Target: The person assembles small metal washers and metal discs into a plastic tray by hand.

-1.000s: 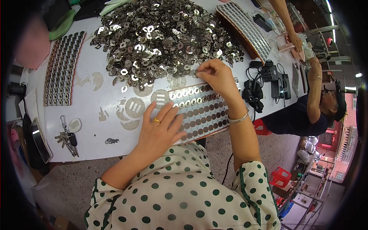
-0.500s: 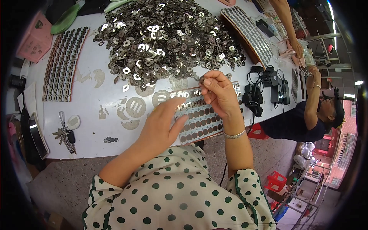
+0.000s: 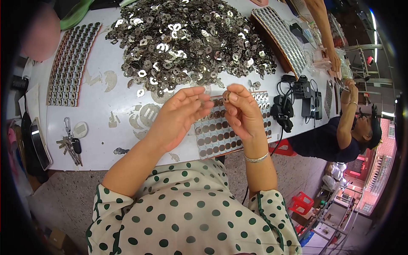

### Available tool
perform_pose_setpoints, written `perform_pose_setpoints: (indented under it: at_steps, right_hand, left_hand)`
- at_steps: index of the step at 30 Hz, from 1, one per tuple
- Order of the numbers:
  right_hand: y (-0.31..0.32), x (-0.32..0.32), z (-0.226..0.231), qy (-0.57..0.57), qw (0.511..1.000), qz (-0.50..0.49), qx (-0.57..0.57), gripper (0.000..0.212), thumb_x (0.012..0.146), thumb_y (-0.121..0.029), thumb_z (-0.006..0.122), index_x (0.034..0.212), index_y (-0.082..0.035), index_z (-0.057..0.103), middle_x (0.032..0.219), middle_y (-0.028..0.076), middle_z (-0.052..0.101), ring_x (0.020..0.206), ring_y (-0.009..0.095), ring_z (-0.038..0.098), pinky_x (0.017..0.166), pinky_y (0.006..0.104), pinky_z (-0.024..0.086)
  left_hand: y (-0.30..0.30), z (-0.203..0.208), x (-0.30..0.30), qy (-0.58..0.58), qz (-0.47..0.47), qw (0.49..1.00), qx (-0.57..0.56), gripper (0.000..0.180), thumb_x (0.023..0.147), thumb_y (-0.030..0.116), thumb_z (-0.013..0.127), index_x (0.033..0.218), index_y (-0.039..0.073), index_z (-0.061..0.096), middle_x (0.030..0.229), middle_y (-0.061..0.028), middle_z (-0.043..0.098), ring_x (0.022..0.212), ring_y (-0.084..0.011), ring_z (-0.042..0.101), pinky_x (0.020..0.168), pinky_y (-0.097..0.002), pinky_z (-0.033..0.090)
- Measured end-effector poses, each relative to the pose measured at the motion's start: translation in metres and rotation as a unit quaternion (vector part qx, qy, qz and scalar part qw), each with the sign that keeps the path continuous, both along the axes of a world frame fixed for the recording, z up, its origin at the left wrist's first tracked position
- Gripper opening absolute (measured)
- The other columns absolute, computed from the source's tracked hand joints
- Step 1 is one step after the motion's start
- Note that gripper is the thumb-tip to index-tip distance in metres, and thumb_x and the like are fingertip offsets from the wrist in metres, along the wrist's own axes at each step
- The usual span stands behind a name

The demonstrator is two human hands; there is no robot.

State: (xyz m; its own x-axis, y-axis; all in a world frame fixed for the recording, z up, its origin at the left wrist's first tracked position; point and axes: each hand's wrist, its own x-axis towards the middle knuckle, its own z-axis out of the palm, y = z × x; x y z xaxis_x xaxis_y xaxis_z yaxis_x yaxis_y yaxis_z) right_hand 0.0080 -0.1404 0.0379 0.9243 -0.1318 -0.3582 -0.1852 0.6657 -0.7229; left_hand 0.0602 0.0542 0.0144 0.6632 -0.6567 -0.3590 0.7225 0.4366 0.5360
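Note:
My right hand (image 3: 243, 111) pinches a small metal disc (image 3: 226, 96) between thumb and forefinger, above the far edge of a flat board. That board (image 3: 212, 146) lies in front of me with rows of round dark spots; shiny metal pieces sit on its far rows. Facing the disc is my left hand (image 3: 180, 114), raised, with its slightly blurred fingers bent and apart; I make out nothing held in it. Beyond both hands rises a large heap of small, ring-like metal pieces (image 3: 191, 46).
A filled board (image 3: 72, 68) lies at the left, and a stack of boards (image 3: 278, 36) at the far right. Black cables and adapters (image 3: 282, 110) sit right of my board. Keys (image 3: 71, 146) lie at the left front. Across the table a co-worker (image 3: 340, 131) works with both hands.
My left hand has lifted off the board and come up toward my right hand, its fingers now bent. The right hand keeps the disc pinched in nearly the same place.

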Motion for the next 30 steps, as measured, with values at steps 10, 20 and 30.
perform_pose_setpoints:
  at_steps: [10, 20, 30]
  right_hand:
    - [0.007, -0.049, -0.008, 0.081, 0.892, 0.164, -0.414, 0.013, 0.09, 0.002, 0.072, 0.102, -0.001, 0.069, 0.078, 0.001, 0.065, 0.053, 0.002, 0.052, 0.044, 0.0176, 0.042]
    - [0.02, -0.049, -0.011, -0.01, 0.813, 0.188, -0.55, 0.016, 0.082, -0.004, 0.077, 0.097, -0.003, 0.071, 0.081, 0.006, 0.065, 0.061, 0.013, 0.06, 0.056, 0.0271, 0.048]
    - [0.02, -0.053, -0.015, -0.065, 0.765, 0.181, -0.615, 0.019, 0.083, -0.007, 0.078, 0.1, -0.006, 0.068, 0.083, 0.005, 0.061, 0.063, 0.016, 0.06, 0.057, 0.0294, 0.049]
  left_hand:
    - [0.039, -0.006, -0.043, -0.759, -0.033, 0.544, 0.355, 0.038, 0.073, 0.0, 0.068, 0.11, 0.005, 0.072, 0.114, -0.0098, 0.062, 0.099, -0.026, 0.061, 0.077, -0.034, 0.05]
    - [0.038, -0.016, -0.048, -0.791, -0.064, 0.496, 0.353, 0.042, 0.075, 0.007, 0.065, 0.115, -0.006, 0.068, 0.122, -0.0121, 0.064, 0.107, -0.0258, 0.061, 0.084, -0.0368, 0.051]
    - [0.035, -0.011, -0.052, -0.792, -0.061, 0.482, 0.369, 0.043, 0.075, 0.007, 0.064, 0.115, -0.007, 0.067, 0.122, -0.0136, 0.064, 0.108, -0.0255, 0.06, 0.085, -0.0368, 0.051]
